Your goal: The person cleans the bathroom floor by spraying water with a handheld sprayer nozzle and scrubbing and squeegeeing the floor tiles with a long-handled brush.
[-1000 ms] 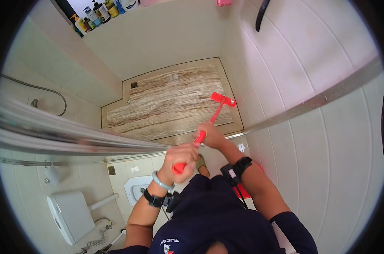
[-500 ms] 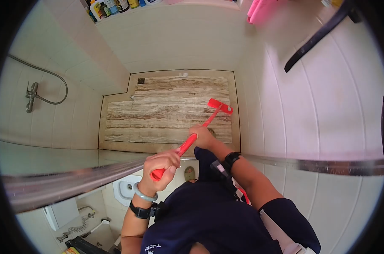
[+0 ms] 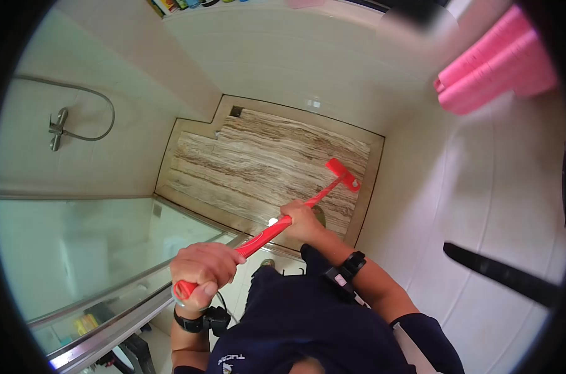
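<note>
A red long-handled floor brush (image 3: 267,235) slants from lower left to upper right across my view. My left hand (image 3: 205,269) is wrapped round the end of its handle. Farther down the handle, my right hand (image 3: 301,222) is closed on it too. The brush's red head (image 3: 343,174) rests at the right side of the brown-streaked stone floor (image 3: 258,159); its bristles are hidden underneath. One foot shows partly on the stone, just beyond my right hand.
A shower tap (image 3: 58,129) with a hose is on the left wall. Glass with a metal rail (image 3: 108,340) stands at lower left. Pink cloth-like items (image 3: 492,62) hang at upper right. Bottles (image 3: 170,6) line a ledge. A floor drain (image 3: 237,111) sits in the far corner.
My view has turned and shifted, so the room appears tilted. My left hand has moved left and down in view with the handle end. Both hands keep hold of the brush.
</note>
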Demonstrator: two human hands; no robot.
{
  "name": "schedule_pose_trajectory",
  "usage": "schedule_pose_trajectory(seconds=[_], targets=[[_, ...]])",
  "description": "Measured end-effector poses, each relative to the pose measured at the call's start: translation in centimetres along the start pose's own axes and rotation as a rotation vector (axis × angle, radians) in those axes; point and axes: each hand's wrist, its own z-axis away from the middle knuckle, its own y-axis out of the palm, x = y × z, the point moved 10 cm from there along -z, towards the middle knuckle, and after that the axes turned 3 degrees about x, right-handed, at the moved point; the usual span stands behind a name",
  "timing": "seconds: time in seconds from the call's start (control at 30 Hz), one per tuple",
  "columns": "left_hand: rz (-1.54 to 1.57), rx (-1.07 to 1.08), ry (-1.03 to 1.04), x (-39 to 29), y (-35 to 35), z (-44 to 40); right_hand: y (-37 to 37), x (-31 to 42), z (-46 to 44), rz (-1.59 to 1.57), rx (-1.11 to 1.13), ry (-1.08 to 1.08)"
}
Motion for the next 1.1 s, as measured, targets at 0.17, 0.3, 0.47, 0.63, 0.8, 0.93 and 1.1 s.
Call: schedule_pose_trajectory(seconds=[0.17,0.3,0.47,0.63,0.8,0.93,1.1], targets=[[0.139,-0.092,0.071,-0.6,-0.7,-4.3,-3.3,0.0,-3.2,-0.008,0.165,-0.032],[0.137,0.066,0.127,-2.1,0.1,-5.4,-2.8,-4.7,-3.0,0.053,0.290,-0.090],[-0.018,-0.082,-0.032,-0.2,-0.9,-3.3,0.9,-8.9,-6.2,0.028,0.344,-0.123],[-0.214,-0.369,-0.050,-1.0,-5.0,-0.5,6.5,-5.5,-13.6,-0.083,0.688,-0.204],[-0.428,-0.466,0.009,-4.3,-7.1,1.5,14.1,-1.5,-15.6,-0.148,0.688,-0.489],[-0.536,-0.547,0.074,-7.4,-10.5,3.4,19.7,5.4,-16.1,-0.166,0.879,-0.560],[-0.656,-0.746,0.079,-10.2,-15.1,6.9,26.9,9.6,-17.0,-0.049,1.156,-0.598]])
